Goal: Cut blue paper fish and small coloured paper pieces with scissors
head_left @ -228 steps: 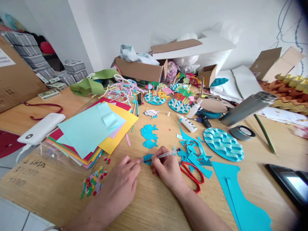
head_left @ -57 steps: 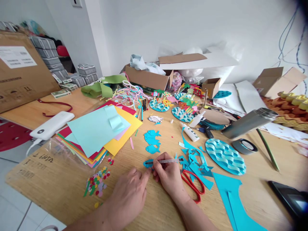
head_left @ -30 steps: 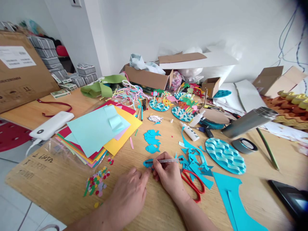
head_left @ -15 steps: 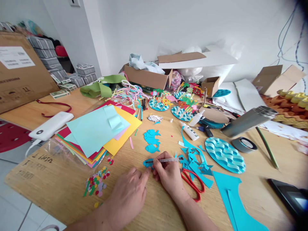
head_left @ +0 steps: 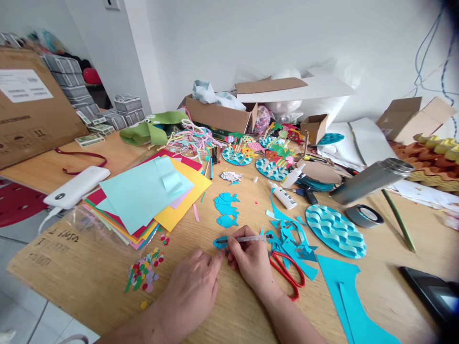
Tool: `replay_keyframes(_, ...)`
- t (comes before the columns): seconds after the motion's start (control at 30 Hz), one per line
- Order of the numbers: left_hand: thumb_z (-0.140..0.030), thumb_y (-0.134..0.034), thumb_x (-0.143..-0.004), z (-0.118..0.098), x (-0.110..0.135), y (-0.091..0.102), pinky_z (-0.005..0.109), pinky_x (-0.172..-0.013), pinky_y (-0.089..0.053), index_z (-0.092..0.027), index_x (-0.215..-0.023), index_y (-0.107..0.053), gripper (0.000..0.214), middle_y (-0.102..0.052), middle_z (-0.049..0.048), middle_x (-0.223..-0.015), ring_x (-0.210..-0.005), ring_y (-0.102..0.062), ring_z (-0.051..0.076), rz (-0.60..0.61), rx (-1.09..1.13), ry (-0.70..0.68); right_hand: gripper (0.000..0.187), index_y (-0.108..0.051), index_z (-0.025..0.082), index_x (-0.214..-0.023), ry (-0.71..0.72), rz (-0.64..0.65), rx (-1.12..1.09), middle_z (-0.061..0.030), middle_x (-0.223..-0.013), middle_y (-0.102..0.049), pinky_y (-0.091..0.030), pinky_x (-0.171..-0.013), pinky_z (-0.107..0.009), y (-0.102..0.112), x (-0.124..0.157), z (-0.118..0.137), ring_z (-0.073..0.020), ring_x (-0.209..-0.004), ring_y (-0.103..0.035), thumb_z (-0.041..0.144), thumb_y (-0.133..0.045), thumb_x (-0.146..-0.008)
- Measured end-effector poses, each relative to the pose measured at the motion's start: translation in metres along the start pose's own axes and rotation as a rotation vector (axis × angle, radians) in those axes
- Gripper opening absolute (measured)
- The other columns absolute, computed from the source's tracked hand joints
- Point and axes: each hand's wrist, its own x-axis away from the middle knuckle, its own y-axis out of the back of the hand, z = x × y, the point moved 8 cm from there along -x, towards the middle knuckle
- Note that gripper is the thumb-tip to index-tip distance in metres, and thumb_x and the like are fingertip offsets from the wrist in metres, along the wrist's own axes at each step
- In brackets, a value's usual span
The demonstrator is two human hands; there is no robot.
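My right hand (head_left: 249,260) is closed around a slim pen (head_left: 251,238), held in a writing grip with its tip on a small blue paper fish (head_left: 220,242). Part of that fish is hidden behind the fingers. My left hand (head_left: 195,282) lies on the table just left, index finger stretched to the lower edge of the fish and the other fingers loosely bent. Above them lie several blue paper fish (head_left: 225,205) with drawn lines. Red-handled scissors (head_left: 289,274) rest beside my right wrist, against a heap of blue paper scraps (head_left: 294,243).
Coloured paper sheets (head_left: 143,191) and paper dots (head_left: 147,272) lie left. Rightward are a wavy blue oval (head_left: 335,231), a tape roll (head_left: 364,215), a metal flask (head_left: 373,180) and glue bottles (head_left: 285,197). Finished fish crafts (head_left: 274,168) and boxes (head_left: 218,114) stand behind.
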Motion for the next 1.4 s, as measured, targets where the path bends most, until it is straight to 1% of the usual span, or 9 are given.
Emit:
replay_keyframes(0.4,-0.008,-0.04,-0.085,0.0,0.0,0.0,0.037,-0.082,-0.046,-0.021,-0.128,-0.049,0.046,-0.065,0.0073,-0.097,-0.096,-0.056,0.025,0.02,0.002,0.006,0.021,-0.048,0.021,-0.072,-0.006,-0.037,-0.04,0.0061,-0.048,-0.057,-0.036,-0.032,-0.016,0.003,0.002,0.002,-0.0087,-0.034,-0.049,0.033,-0.062,-0.083)
replay_keyframes(0.53,-0.008,-0.041,-0.084,0.0,0.0,-0.001,0.038,-0.082,-0.047,-0.021,-0.134,-0.045,0.052,-0.066,0.008,-0.098,-0.097,-0.057,0.026,0.001,0.003,-0.005,0.025,-0.048,0.021,-0.07,0.108,-0.242,-0.129,0.0066,-0.049,-0.054,-0.038,-0.033,-0.018,0.021,0.007,0.018,-0.009,-0.034,-0.048,0.036,-0.063,-0.083)
replay_keyframes(0.63,-0.007,-0.041,-0.083,0.001,-0.001,-0.003,0.039,-0.082,-0.047,-0.02,-0.136,-0.043,0.055,-0.066,0.009,-0.101,-0.098,-0.057,0.027,-0.022,-0.001,-0.025,0.023,-0.051,0.02,-0.074,0.251,-0.353,-0.13,0.0043,-0.058,-0.057,-0.046,-0.042,-0.022,0.031,0.014,0.032,-0.011,-0.045,-0.054,0.036,-0.062,-0.085)
replay_keyframes(0.8,-0.007,-0.041,-0.083,0.001,-0.001,-0.003,0.04,-0.081,-0.048,-0.02,-0.133,-0.046,0.052,-0.067,0.0087,-0.097,-0.095,-0.059,0.027,-0.057,-0.004,-0.048,0.018,-0.057,0.02,-0.098,0.327,-0.381,-0.074,-0.0004,-0.074,-0.064,-0.053,-0.058,-0.029,0.033,0.019,0.034,-0.016,-0.065,-0.063,0.036,-0.05,-0.094)
replay_keyframes(0.9,-0.007,-0.042,-0.082,0.0,0.0,-0.001,0.04,-0.081,-0.049,-0.02,-0.129,-0.05,0.049,-0.068,0.0082,-0.098,-0.095,-0.059,0.027,-0.082,0.002,-0.062,0.018,-0.059,0.02,-0.098,0.358,-0.404,-0.028,-0.0011,-0.075,-0.065,-0.052,-0.063,-0.03,0.034,0.021,0.035,-0.0168,-0.07,-0.063,0.035,-0.05,-0.094)
replay_keyframes(1.03,-0.005,-0.043,-0.081,0.001,0.0,0.0,0.038,-0.08,-0.05,-0.017,-0.128,-0.051,0.049,-0.068,0.0086,-0.099,-0.095,-0.06,0.026,-0.131,0.007,-0.091,0.016,-0.058,0.021,-0.098,0.395,-0.398,-0.042,0.0003,-0.073,-0.064,-0.051,-0.062,-0.029,0.033,0.023,0.037,-0.0161,-0.069,-0.062,0.034,-0.049,-0.095)
replay_keyframes(1.2,-0.002,-0.043,-0.077,-0.001,0.003,0.01,0.038,-0.077,-0.052,-0.015,-0.12,-0.057,0.047,-0.069,0.0077,-0.093,-0.091,-0.062,0.026,-0.305,0.04,-0.177,0.019,-0.057,0.02,-0.099,0.419,-0.411,-0.017,-0.0019,-0.077,-0.066,-0.052,-0.066,-0.031,0.033,0.026,0.036,-0.0175,-0.07,-0.064,0.037,-0.049,-0.095)
replay_keyframes(1.3,-0.002,-0.041,-0.078,0.004,0.008,0.025,0.037,-0.074,-0.053,-0.017,-0.109,-0.062,0.04,-0.069,0.0066,-0.089,-0.085,-0.063,0.024,-0.5,0.12,-0.186,0.021,-0.056,0.019,-0.099,0.433,-0.428,0.01,-0.0023,-0.077,-0.066,-0.052,-0.066,-0.032,0.035,0.028,0.035,-0.0184,-0.07,-0.065,0.039,-0.048,-0.094)
replay_keyframes(1.4,-0.005,-0.041,-0.082,0.014,0.015,0.039,0.036,-0.076,-0.053,-0.016,-0.111,-0.061,0.037,-0.07,0.0078,-0.09,-0.084,-0.064,0.022,-0.712,0.195,-0.166,0.022,-0.054,0.02,-0.101,0.453,-0.457,0.058,-0.0024,-0.078,-0.067,-0.051,-0.07,-0.033,0.039,0.03,0.037,-0.0189,-0.073,-0.066,0.039,-0.047,-0.094)
